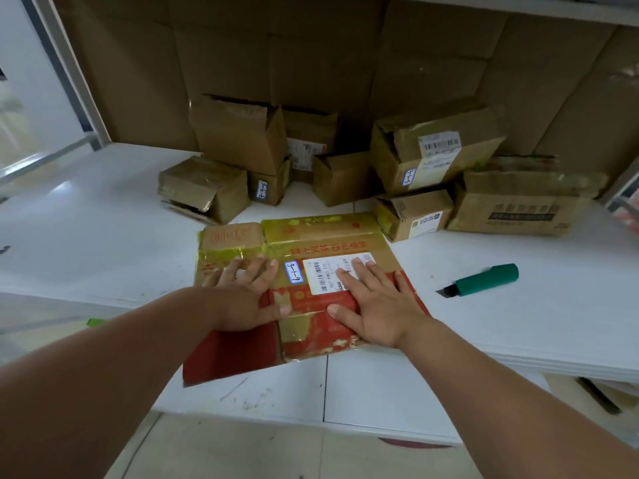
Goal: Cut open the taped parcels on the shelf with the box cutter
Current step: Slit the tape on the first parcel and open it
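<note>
Both hands lie flat, fingers straight and spread, pressing on a flattened red-and-brown cardboard parcel with yellowish tape at the near middle of the white shelf. The left hand rests on the parcel's left half, its thumb reaching toward the centre. The right hand covers the right half, its fingertips on a white shipping label with barcodes; the label's print reads roughly "A07-P002 170", the rest too small to make out. Just left of that label sits a small blue-edged white sticker handwritten "3-1-9". A line of red Chinese characters runs across the parcel's far edge, and a red flap of it hangs over the shelf's near edge.

To the right of the parcel, apart from it and untouched, lies the green-handled box cutter with its dark blade out, pointing left.

Farther back stands a cluster of brown taped cardboard boxes. On the left, a small box bears a sticker reading "3-3-6", with a taller open box on top of it. On the right, a large box carries a barcode label and a blue-edged sticker whose writing is hard to read. Below it sits a small box with a QR-code label, and at far right a wide box with dark printed Chinese characters. Brown cardboard sheets line the back of the shelf.
</note>
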